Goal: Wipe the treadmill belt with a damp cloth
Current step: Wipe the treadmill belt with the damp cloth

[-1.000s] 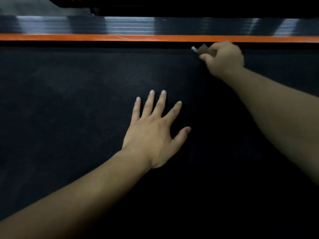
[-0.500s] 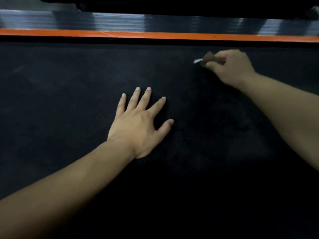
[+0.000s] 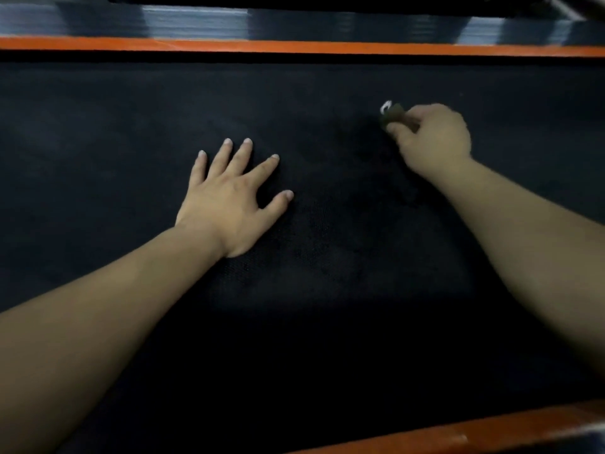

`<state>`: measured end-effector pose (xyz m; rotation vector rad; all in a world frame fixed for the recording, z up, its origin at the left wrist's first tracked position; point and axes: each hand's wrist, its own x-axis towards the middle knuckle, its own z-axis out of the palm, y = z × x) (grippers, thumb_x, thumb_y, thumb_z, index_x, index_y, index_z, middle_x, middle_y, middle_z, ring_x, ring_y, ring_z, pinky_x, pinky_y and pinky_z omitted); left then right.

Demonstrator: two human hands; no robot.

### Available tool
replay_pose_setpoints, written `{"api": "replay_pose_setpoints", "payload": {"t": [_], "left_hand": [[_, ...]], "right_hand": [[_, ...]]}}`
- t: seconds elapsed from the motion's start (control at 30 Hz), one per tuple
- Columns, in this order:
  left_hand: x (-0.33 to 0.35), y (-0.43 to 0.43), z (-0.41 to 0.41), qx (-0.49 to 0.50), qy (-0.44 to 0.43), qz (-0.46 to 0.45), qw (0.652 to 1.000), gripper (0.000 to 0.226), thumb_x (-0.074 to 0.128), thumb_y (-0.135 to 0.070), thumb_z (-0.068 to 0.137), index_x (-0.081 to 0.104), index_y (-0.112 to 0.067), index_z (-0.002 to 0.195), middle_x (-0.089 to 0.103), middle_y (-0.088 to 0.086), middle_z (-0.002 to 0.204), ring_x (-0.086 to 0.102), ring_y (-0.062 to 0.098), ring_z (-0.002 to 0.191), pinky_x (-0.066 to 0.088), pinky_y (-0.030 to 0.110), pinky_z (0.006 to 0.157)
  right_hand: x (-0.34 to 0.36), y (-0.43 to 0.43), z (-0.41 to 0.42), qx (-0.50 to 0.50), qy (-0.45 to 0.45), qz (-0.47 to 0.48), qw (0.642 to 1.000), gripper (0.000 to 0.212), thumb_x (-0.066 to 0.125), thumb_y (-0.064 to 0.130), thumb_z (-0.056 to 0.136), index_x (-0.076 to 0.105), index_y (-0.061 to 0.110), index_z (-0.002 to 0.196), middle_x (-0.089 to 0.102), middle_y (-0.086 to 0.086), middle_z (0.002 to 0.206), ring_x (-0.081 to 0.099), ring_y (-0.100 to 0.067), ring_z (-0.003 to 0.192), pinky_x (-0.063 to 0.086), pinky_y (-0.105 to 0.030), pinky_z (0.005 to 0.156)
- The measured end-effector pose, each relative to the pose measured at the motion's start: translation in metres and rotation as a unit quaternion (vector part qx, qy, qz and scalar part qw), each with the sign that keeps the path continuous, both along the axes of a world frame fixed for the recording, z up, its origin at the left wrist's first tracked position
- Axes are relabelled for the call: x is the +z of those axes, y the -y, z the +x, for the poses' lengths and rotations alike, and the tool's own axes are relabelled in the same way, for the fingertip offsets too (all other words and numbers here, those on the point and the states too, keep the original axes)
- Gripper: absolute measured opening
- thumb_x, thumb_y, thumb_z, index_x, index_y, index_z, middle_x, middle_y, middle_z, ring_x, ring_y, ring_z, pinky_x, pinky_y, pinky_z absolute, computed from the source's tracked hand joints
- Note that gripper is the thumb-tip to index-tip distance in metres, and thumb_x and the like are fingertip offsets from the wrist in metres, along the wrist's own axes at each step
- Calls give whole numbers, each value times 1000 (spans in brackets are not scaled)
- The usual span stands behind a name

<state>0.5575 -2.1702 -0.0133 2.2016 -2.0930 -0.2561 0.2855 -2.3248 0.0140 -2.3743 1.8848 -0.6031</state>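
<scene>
Head view: the left hand [image 3: 229, 198] lies flat, palm down, on the black treadmill belt [image 3: 327, 290], fingers straight and spread, thumb splayed out toward the right hand. It holds nothing.

The right hand [image 3: 432, 139] is farther out on the belt, ahead and to the right of the left hand and well apart from it. Its fingers are curled into a fist around a small brownish cloth [image 3: 394, 114]. A wad of the cloth pokes out of the thumb side of the fist, toward the left hand's side, with a small white spot at its tip. The cloth sits low against the belt, but blur hides whether it touches.

Beyond both hands, an orange strip [image 3: 294, 45] borders the belt's far edge, with a ribbed grey side rail [image 3: 196, 21] behind it. Behind the right forearm, a second orange strip [image 3: 458, 430] edges the near side.
</scene>
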Motion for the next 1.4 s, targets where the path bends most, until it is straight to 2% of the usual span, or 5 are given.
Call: {"api": "replay_pose_setpoints", "payload": {"t": [0.2, 0.77, 0.97, 1.17, 1.4], "left_hand": [[3, -1, 0, -1, 3, -4, 1000, 77, 17, -75, 92, 17, -42, 161, 3, 3, 172, -8, 24, 158, -7, 51, 126], [7, -7, -40, -9, -111, -55, 992, 51, 44, -27, 106, 37, -32, 156, 24, 5, 168, 10, 26, 158, 2, 49, 127], [2, -10, -57, 2, -20, 4, 1000, 64, 24, -60, 102, 19, -36, 161, 1, 6, 172, -9, 28, 158, -9, 56, 124], [12, -1, -74, 59, -68, 26, 996, 62, 36, -63, 101, 32, -33, 154, 5, 9, 171, -9, 29, 157, -12, 68, 118], [2, -2, -83, 59, 13, 27, 998, 75, 14, -78, 94, 6, -44, 161, -8, 9, 171, -17, 33, 156, -13, 70, 117]], "right_hand": [[-7, -99, 12, 207, -3, 32, 978, 28, 62, 47, 91, 72, 22, 97, 53, 1, 82, 54, -21, 76, 43, -34, 67], [-4, -88, -21, 51, 21, -2, 998, 27, 60, 47, 92, 71, 23, 99, 50, 1, 83, 57, -27, 81, 41, -33, 66], [0, -176, -29, 244, 16, 77, 967, 39, 51, 57, 90, 73, 28, 105, 53, 7, 85, 54, -14, 79, 43, -31, 70], [-2, -106, -57, 64, 15, 11, 998, 29, 61, 45, 91, 72, 21, 104, 50, 2, 82, 54, -22, 78, 45, -36, 66], [-1, -143, -58, 218, -9, 45, 975, 35, 56, 54, 91, 72, 28, 107, 53, 6, 85, 54, -18, 79, 45, -34, 69]]}}
